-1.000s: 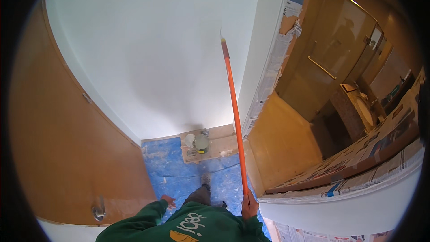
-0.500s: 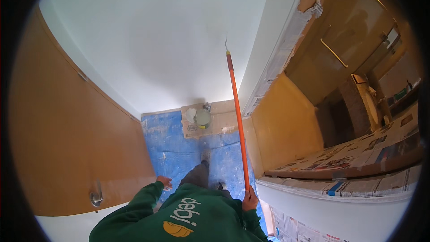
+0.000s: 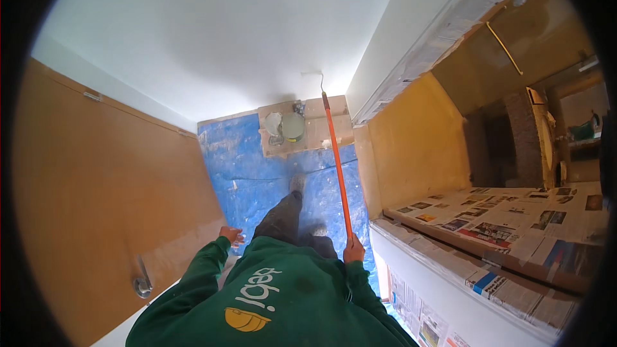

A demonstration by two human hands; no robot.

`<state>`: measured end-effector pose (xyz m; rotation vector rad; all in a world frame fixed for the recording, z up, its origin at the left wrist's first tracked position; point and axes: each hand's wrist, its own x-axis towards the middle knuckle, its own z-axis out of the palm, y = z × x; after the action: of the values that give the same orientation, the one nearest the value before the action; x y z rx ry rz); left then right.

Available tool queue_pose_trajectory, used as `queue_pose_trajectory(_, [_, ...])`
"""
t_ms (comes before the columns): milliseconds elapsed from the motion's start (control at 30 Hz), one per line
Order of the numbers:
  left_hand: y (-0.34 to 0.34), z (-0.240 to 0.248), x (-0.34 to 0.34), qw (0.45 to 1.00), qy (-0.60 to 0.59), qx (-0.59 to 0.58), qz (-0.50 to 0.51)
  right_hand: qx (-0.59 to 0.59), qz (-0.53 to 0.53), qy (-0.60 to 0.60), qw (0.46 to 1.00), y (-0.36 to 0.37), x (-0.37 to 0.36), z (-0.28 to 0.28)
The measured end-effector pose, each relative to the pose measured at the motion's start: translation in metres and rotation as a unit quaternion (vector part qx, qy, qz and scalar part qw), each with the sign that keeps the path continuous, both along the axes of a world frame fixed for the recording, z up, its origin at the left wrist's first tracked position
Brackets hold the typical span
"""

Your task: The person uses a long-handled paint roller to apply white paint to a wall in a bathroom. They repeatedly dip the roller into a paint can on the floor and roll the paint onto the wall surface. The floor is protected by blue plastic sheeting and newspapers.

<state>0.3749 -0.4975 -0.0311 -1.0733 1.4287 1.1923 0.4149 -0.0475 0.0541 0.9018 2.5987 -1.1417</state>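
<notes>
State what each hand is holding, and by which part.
The right hand grips the orange pole by its visible end nearest the body. The left hand holds nothing that shows.

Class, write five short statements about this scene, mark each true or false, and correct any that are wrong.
1. The right hand grips an orange pole. True.
2. The left hand also grips the pole. False: the left hand is off it.
3. A round container stands on cardboard. True.
4. The door on the left is white. False: that door is brown.
5. A shoe is on the blue sheet. True.
</notes>
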Motion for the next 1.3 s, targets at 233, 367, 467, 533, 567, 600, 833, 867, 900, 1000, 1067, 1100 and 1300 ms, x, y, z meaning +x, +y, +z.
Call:
queue_pose_trajectory(233, [-0.017, 0.024, -0.043, 0.996, 0.043, -0.021, 0.078, 0.005, 0.008, -0.108, 0.994, -0.009, -0.097, -0.058])
queue_pose_trajectory(367, [-0.043, 0.012, -0.054, 0.993, 0.029, -0.019, 0.116, 0.016, 0.012, -0.153, 0.988, -0.013, -0.151, -0.083])
queue_pose_trajectory(467, [-0.053, 0.01, -0.06, 0.991, 0.02, -0.033, 0.127, 0.016, 0.029, -0.184, 0.982, -0.012, -0.181, -0.09])
queue_pose_trajectory(533, [-0.062, 0.009, -0.06, 0.99, 0.019, -0.016, 0.138, 0.011, 0.035, -0.177, 0.984, -0.008, -0.19, -0.094])
queue_pose_trajectory(567, [-0.064, 0.006, -0.058, 0.99, 0.011, -0.001, 0.142, 0.009, 0.032, -0.168, 0.985, -0.007, -0.192, -0.092])
queue_pose_trajectory(600, [-0.065, 0.003, -0.057, 0.989, 0.005, 0.014, 0.144, 0.006, 0.028, -0.158, 0.987, -0.004, -0.19, -0.09])
queue_pose_trajectory(833, [-0.033, -0.028, -0.054, 0.997, 0.035, 0.0, 0.071, -0.017, 0.033, 0.013, 0.999, 0.018, -0.069, -0.031])
queue_pose_trajectory(867, [-0.024, -0.024, -0.056, 0.997, 0.036, 0.021, 0.067, -0.025, 0.027, 0.042, 0.998, 0.02, -0.051, -0.011])
queue_pose_trajectory(900, [-0.01, -0.014, -0.067, 0.997, 0.038, 0.042, 0.056, -0.043, 0.008, 0.015, 0.999, 0.024, -0.031, 0.0])
queue_pose_trajectory(1000, [0.042, -0.014, -0.085, 0.987, 0.132, 0.071, -0.063, -0.049, 0.002, 0.071, 0.996, 0.037, 0.028, 0.018])
queue_pose_trajectory(1067, [0.106, 0.025, -0.107, 0.969, 0.224, 0.06, -0.085, -0.08, -0.023, 0.064, 0.995, 0.037, 0.047, 0.045])
queue_pose_trajectory(1100, [0.133, 0.037, -0.116, 0.955, 0.26, 0.124, -0.071, -0.097, -0.029, 0.061, 0.993, 0.035, 0.053, 0.062])
queue_pose_trajectory(1300, [0.314, 0.168, -0.168, 0.901, 0.317, 0.28, -0.092, -0.086, -0.033, 0.129, 0.987, 0.04, 0.091, 0.105])
